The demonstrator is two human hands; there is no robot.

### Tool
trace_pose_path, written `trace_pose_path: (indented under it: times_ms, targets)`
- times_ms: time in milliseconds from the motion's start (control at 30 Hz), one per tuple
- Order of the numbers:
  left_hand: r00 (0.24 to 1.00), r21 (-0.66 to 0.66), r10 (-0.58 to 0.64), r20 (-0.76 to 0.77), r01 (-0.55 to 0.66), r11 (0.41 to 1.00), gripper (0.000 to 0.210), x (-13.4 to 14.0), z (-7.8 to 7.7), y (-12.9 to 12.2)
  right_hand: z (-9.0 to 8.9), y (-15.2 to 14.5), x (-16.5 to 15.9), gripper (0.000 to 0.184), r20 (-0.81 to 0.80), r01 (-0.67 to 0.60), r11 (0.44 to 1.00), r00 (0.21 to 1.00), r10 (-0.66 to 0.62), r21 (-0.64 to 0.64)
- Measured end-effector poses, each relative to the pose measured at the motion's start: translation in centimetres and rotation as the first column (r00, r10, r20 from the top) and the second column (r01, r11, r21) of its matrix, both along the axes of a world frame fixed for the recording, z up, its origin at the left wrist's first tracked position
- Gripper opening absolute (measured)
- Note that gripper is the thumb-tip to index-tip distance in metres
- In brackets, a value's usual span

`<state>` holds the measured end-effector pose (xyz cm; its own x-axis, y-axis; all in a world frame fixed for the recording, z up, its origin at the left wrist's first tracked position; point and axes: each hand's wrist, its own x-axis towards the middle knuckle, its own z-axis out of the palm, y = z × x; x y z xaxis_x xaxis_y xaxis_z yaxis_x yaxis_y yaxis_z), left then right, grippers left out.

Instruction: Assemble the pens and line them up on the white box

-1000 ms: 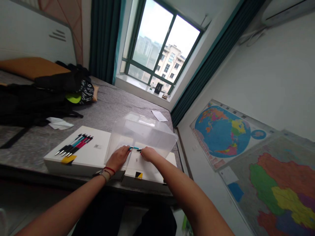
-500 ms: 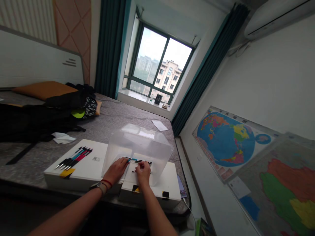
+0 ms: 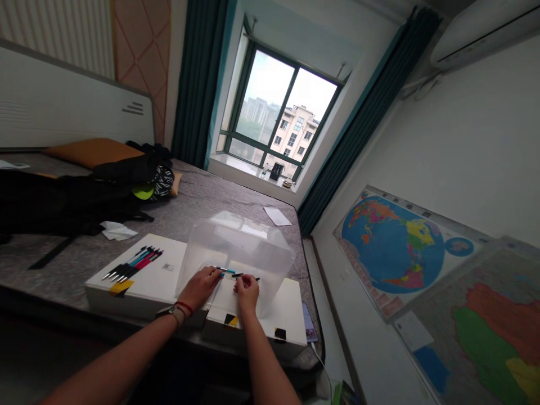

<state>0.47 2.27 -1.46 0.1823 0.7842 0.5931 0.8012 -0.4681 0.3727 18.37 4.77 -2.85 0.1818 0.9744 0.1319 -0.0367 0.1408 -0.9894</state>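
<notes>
Since the frame a second ago, my right hand [image 3: 247,289] has shifted, its forearm running straighter up the view; its fingertips are pinched close, on what I cannot tell; my left hand [image 3: 201,288] sits by a slim teal-and-black barrel [image 3: 228,271], its grip unclear; that and a short black piece [image 3: 237,275] seem yet unassembled; on the left white box [image 3: 154,277], slim black, teal and red pens [image 3: 140,265] look complete.

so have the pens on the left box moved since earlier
No. The pens lie in the same place on the left white box, tips beside its yellow tape; the camera's view has shifted.
</notes>
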Motion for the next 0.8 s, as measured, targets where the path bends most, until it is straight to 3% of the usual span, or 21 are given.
trace_pose_path:
  times_ms: [167, 467, 800]
  targets:
    - [1.0, -0.019, 0.005, 0.026, -0.004, 1.0, 0.023, -0.1, -0.2, 0.0, 0.1, -0.1, 0.2, 0.018, 0.01, -0.047, 0.999, 0.999, 0.047, 0.016]
    - [1.0, -0.031, 0.006, 0.026, -0.005, 0.999, 0.025, -0.1, 0.4, -0.2, 0.3, -0.2, 0.9, 0.022, 0.214, 0.019, 0.986, 0.975, -0.055, 0.166]
    - [0.999, -0.016, 0.042, 0.009, -0.042, 0.999, 0.025, -0.1, 0.0, 0.0, 0.7, -0.3, 0.6, 0.024, 0.077, -0.062, 0.996, 0.995, 0.057, 0.062]
